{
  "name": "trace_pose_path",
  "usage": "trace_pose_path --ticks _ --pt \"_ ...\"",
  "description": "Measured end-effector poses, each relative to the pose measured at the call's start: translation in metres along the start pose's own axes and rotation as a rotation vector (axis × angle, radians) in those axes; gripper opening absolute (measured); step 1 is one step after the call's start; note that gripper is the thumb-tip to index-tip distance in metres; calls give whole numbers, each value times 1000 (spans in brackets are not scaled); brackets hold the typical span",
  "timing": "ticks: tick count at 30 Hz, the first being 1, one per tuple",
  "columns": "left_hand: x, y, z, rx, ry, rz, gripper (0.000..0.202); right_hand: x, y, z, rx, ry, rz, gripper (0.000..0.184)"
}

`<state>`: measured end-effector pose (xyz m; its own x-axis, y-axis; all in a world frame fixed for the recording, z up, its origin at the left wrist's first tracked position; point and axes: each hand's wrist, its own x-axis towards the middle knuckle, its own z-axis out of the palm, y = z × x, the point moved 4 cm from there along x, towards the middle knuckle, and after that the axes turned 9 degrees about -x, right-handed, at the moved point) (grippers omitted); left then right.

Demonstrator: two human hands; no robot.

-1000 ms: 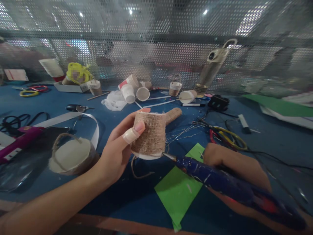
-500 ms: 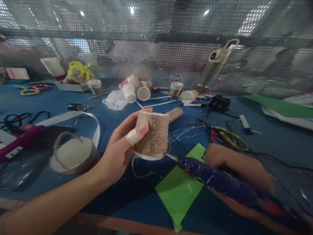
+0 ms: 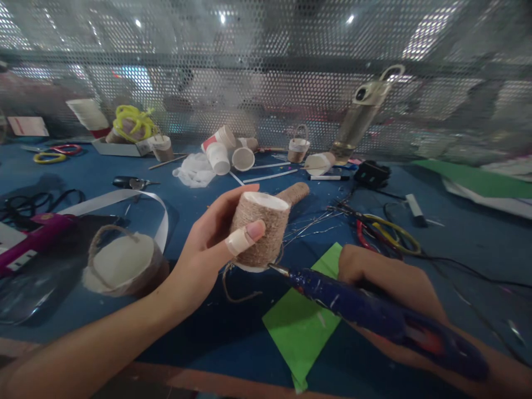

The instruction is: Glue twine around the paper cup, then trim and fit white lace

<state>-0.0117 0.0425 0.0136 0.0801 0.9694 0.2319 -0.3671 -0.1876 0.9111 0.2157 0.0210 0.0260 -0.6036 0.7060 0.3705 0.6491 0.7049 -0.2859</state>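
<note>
My left hand (image 3: 208, 252) is closed around a paper cup wrapped in brown twine (image 3: 261, 233), held upside down and tilted over the blue table. A plaster covers the thumb. A loose twine end (image 3: 233, 288) dangles under the cup. My right hand (image 3: 382, 277) grips a dark blue glue gun (image 3: 374, 310). The gun's metal nozzle touches the cup's lower rim. A bright green paper sheet (image 3: 301, 327) lies below the gun.
A twine-handled cup basket (image 3: 120, 266) lies at the left beside a white ribbon (image 3: 120, 197) and a pink tool (image 3: 37, 238). Paper cups (image 3: 224, 152), scissors (image 3: 133, 183), pliers and cables (image 3: 382, 230) are scattered about. A perforated metal screen (image 3: 266, 66) closes the back.
My left hand has tipped the cup so its white bottom faces up more. The glue gun nozzle has moved slightly left along the cup's lower rim.
</note>
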Motion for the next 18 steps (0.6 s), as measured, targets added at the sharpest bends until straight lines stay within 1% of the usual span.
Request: trace_pose_path --ticks 2,4,7,8,10,11,13,15,18 --pt "1 1 -1 10 22 14 41 0 7 2 31 -28 -40 13" --pt "2 3 -2 -15 63 17 39 1 14 1 85 9 -27 18" --pt "3 4 -1 -115 113 -9 36 3 18 -2 163 116 21 20" --pt "4 4 0 -151 120 -24 35 4 19 -4 181 185 51 21" --pt "3 2 3 -219 116 -68 32 4 23 -6 215 314 151 20" --pt "3 1 4 -255 105 -100 31 5 26 -5 242 347 218 19" --pt "1 -2 8 -320 73 -177 29 7 33 2 336 336 354 17" --pt "-1 -5 12 -360 40 -244 27 9 37 13 508 261 442 19" --pt "-5 -8 18 -377 5 -294 27 15 35 27 773 155 451 24"
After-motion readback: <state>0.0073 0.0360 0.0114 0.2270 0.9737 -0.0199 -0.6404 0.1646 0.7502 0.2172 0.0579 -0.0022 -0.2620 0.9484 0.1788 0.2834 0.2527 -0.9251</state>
